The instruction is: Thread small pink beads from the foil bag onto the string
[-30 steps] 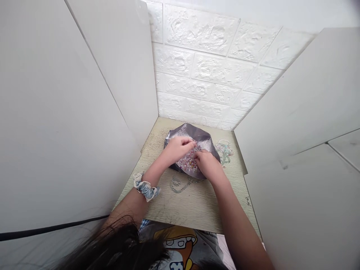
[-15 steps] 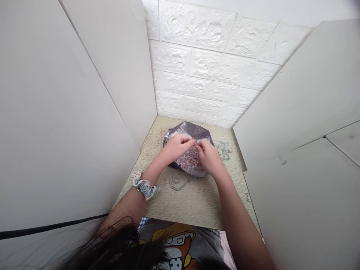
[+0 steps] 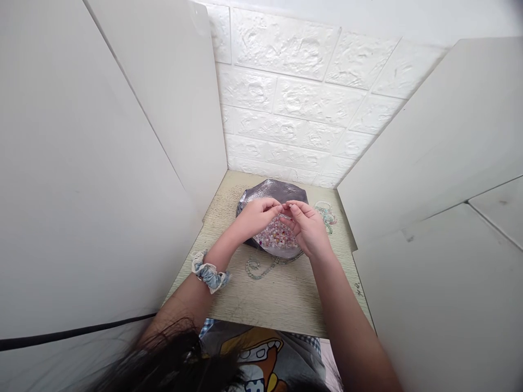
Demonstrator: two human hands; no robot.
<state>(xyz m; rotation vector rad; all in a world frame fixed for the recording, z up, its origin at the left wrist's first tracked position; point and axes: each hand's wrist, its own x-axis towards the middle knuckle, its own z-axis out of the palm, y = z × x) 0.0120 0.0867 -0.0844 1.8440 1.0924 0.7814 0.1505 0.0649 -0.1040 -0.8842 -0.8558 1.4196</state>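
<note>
A: What's on the worktop (image 3: 229, 305)?

B: A crinkly silver-grey pouch (image 3: 272, 190), lying open, heaped with tiny pink and pale beads (image 3: 277, 237)!

A: Hands?

B: The left hand (image 3: 257, 215) and right hand (image 3: 306, 228) hover over the beads, fingers (image 3: 280, 207) pinched, tips almost meeting. Holding anything? Can't tell! A beaded strand (image 3: 261, 269) curves just in front of the pouch.

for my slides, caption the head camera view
Left hand and right hand meet fingertip to fingertip above small mixed beads in a shiny grey bag, with bead strands on the tabletop.
</note>
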